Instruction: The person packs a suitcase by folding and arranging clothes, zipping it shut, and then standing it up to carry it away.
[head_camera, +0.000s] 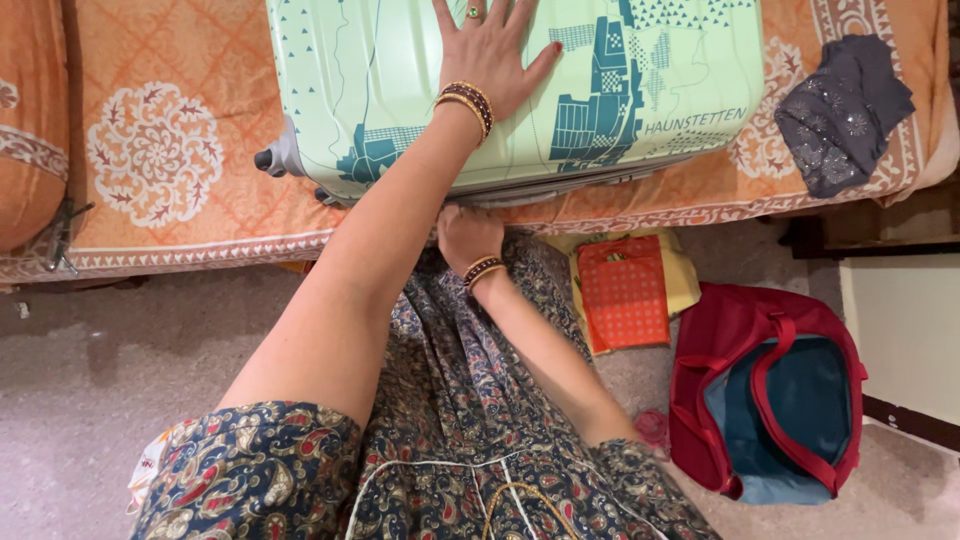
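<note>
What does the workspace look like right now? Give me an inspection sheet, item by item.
Surface: orange patterned bedspread on a bed, grey floor below.
Job's things: pale green hard-shell suitcase with teal map print lying flat on the bed, lid down.
Clutter: dark grey sequinned cloth on the bed; orange dotted paper bag and open red duffel bag with blue lining on the floor.
Grips: left hand flat on the suitcase lid, fingers spread; right hand at the suitcase's near edge, closed; what it holds is hidden.
Cables: nothing seen.
Surroundings: orange bolster pillow at the bed's far left.
</note>
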